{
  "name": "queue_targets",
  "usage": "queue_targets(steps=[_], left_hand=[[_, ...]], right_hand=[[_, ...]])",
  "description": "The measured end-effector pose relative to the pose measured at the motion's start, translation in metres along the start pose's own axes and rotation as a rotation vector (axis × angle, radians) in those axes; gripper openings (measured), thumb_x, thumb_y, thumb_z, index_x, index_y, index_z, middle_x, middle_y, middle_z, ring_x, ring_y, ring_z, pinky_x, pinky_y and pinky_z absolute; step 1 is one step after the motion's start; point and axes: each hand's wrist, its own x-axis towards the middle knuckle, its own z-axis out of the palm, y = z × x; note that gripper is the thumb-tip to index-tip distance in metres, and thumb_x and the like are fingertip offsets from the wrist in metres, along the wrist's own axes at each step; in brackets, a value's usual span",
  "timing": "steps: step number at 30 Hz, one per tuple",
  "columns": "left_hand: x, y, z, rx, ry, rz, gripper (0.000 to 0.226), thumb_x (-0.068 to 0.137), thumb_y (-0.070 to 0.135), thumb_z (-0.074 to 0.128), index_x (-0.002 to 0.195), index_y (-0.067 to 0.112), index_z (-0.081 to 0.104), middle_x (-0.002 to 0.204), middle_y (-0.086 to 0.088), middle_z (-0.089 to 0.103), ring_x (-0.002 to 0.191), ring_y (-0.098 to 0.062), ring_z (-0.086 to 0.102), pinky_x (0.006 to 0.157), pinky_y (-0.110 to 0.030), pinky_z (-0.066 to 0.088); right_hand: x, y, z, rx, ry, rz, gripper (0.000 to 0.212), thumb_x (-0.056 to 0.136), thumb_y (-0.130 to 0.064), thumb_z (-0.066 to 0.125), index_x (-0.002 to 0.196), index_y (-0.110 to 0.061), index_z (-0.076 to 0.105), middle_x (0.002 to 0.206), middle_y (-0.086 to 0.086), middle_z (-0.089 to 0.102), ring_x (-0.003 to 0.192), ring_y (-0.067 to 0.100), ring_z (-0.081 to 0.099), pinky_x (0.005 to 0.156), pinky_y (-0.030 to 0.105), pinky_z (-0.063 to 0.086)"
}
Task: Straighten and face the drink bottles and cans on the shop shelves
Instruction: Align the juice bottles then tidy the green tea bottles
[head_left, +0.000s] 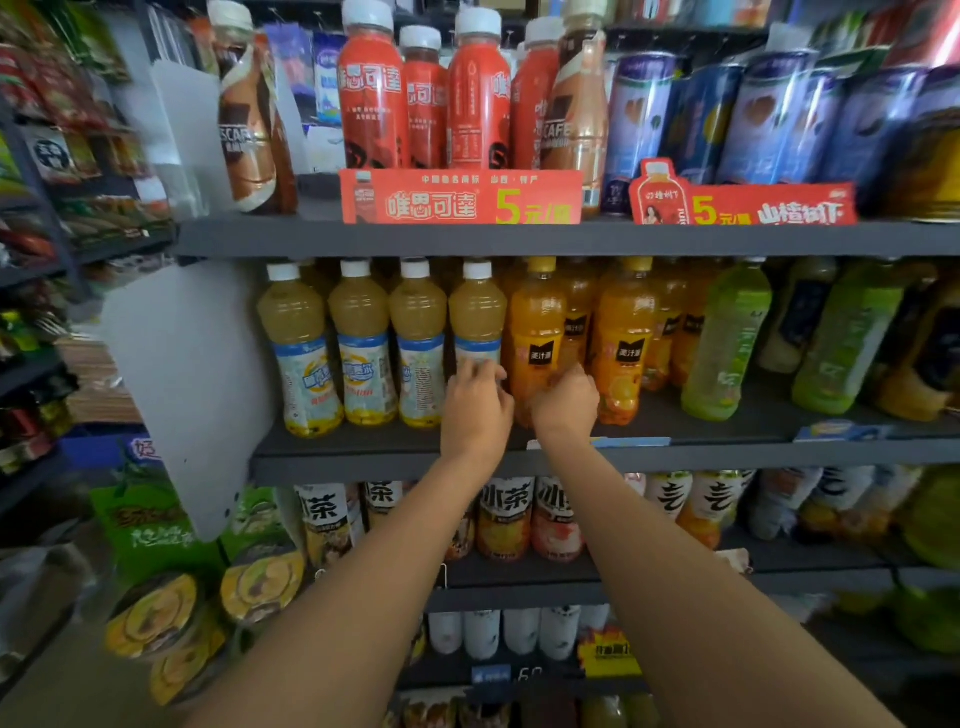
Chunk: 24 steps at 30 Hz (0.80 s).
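yellow bottle (477, 317) gripped by left hand (475, 410) fingers; right hand (566, 402) curled on orange bottle (536, 332).

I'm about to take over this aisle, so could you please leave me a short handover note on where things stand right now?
Left hand: fingers on the fourth white-capped juice bottle, middle shelf.
Right hand: on the first orange juice bottle beside it; firmness of either grip unclear.
Done: the two left white-capped bottles show brand labels.
Left: third bottle shows its back text; green bottles lean.
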Motion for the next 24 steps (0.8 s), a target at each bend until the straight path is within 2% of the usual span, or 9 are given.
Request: queue_targets(steps=[3, 6, 8, 10, 12, 16, 18, 21, 24], left_hand=[[-0.003, 0.006, 0.007, -0.027, -0.076, 0.009, 0.031, 0.092, 0.009, 0.046, 0.121, 0.009, 0.056, 0.125, -0.009, 0.049, 0.117, -0.026, 0.048, 0.1, -0.034, 0.039], [-0.003, 0.015, 0.009, -0.058, -0.117, -0.007, 0.033, 0.092, 0.011, 0.048, 0.125, 0.009, 0.055, 0.13, -0.008, 0.047, 0.121, -0.022, 0.046, 0.098, -0.023, 0.032], [-0.003, 0.022, 0.012, -0.09, -0.138, -0.041, 0.034, 0.093, 0.012, 0.048, 0.126, 0.012, 0.055, 0.137, -0.009, 0.043, 0.127, -0.022, 0.042, 0.099, -0.019, 0.028], [0.0, 0.03, 0.016, -0.108, -0.169, -0.091, 0.036, 0.093, 0.014, 0.048, 0.129, 0.016, 0.053, 0.146, -0.012, 0.033, 0.134, -0.025, 0.034, 0.108, -0.028, 0.028], [0.002, 0.037, 0.021, -0.091, -0.196, -0.145, 0.04, 0.093, 0.015, 0.048, 0.133, 0.02, 0.049, 0.149, -0.013, 0.026, 0.137, -0.029, 0.03, 0.11, -0.033, 0.029], [0.001, 0.046, 0.033, -0.057, -0.191, -0.207, 0.04, 0.093, 0.017, 0.049, 0.133, 0.022, 0.048, 0.139, -0.015, 0.033, 0.13, -0.033, 0.036, 0.109, -0.037, 0.031], [0.0, 0.048, 0.038, -0.047, -0.187, -0.224, 0.041, 0.092, 0.016, 0.05, 0.133, 0.022, 0.048, 0.138, -0.013, 0.034, 0.127, -0.032, 0.038, 0.108, -0.036, 0.033], [0.001, 0.049, 0.039, -0.052, -0.172, -0.224, 0.041, 0.091, 0.014, 0.051, 0.131, 0.021, 0.05, 0.14, -0.011, 0.034, 0.129, -0.029, 0.037, 0.108, -0.034, 0.031], [0.003, 0.049, 0.039, -0.054, -0.18, -0.225, 0.042, 0.09, 0.013, 0.052, 0.13, 0.021, 0.05, 0.142, -0.01, 0.033, 0.129, -0.029, 0.038, 0.108, -0.035, 0.033]], right_hand=[[0.007, 0.015, -0.019, -0.004, 0.12, 0.011, 0.023, 0.09, -0.005, 0.05, 0.112, -0.001, 0.055, 0.119, 0.018, 0.057, 0.111, 0.034, 0.054, 0.086, 0.037, 0.045], [0.024, 0.029, -0.04, 0.034, 0.184, 0.143, 0.042, 0.089, -0.011, 0.055, 0.128, 0.001, 0.042, 0.134, 0.02, 0.041, 0.124, 0.037, 0.04, 0.097, 0.041, 0.038], [0.035, 0.035, -0.049, 0.017, 0.111, 0.224, 0.06, 0.088, -0.016, 0.059, 0.138, 0.0, 0.029, 0.142, 0.02, 0.031, 0.131, 0.038, 0.032, 0.103, 0.043, 0.034], [0.046, 0.039, -0.052, -0.022, 0.029, 0.236, 0.069, 0.087, -0.019, 0.06, 0.141, -0.001, 0.022, 0.146, 0.018, 0.027, 0.134, 0.038, 0.028, 0.107, 0.043, 0.031], [0.057, 0.041, -0.052, -0.033, -0.026, 0.226, 0.071, 0.087, -0.022, 0.061, 0.142, -0.001, 0.02, 0.147, 0.018, 0.029, 0.134, 0.038, 0.029, 0.107, 0.044, 0.031], [0.073, 0.046, -0.049, -0.061, -0.126, 0.2, 0.062, 0.089, -0.026, 0.057, 0.138, -0.006, 0.026, 0.141, 0.019, 0.04, 0.13, 0.038, 0.036, 0.104, 0.046, 0.035], [0.074, 0.05, -0.047, -0.078, -0.14, 0.151, 0.059, 0.086, -0.027, 0.062, 0.134, -0.007, 0.034, 0.137, 0.018, 0.044, 0.127, 0.038, 0.04, 0.103, 0.045, 0.036], [0.069, 0.05, -0.038, -0.053, -0.181, 0.069, 0.067, 0.073, -0.029, 0.075, 0.128, -0.009, 0.042, 0.129, 0.016, 0.052, 0.12, 0.038, 0.048, 0.1, 0.047, 0.044], [0.064, 0.045, -0.029, -0.042, -0.203, 0.01, 0.074, 0.071, -0.031, 0.077, 0.13, -0.01, 0.039, 0.133, 0.015, 0.05, 0.121, 0.038, 0.047, 0.099, 0.048, 0.044]])
